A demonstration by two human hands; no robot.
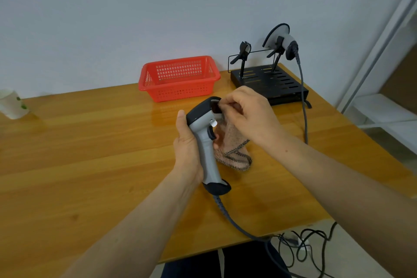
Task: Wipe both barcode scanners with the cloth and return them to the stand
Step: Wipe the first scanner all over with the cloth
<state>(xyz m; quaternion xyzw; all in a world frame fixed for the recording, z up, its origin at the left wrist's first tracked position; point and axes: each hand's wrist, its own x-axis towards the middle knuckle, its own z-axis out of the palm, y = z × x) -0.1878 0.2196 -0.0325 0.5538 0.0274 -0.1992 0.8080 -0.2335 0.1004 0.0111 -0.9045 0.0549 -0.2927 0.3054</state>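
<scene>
My left hand (187, 149) grips the handle of a grey and black barcode scanner (206, 142), held upright above the table with its cable trailing off the front edge. My right hand (248, 115) pinches a pinkish-brown cloth (232, 149) against the scanner's dark front window; the rest of the cloth hangs down to the table. At the back right stands the black stand (268, 81) with two cradles. The second scanner (286, 45) sits in the right cradle, and the left cradle (242, 49) holds nothing.
A red plastic basket (179, 78) sits at the back of the wooden table (90, 142). A white paper cup (12, 104) stands at the far left edge. The second scanner's grey cable (304, 106) runs down the right side. Cables lie tangled on the floor (304, 248).
</scene>
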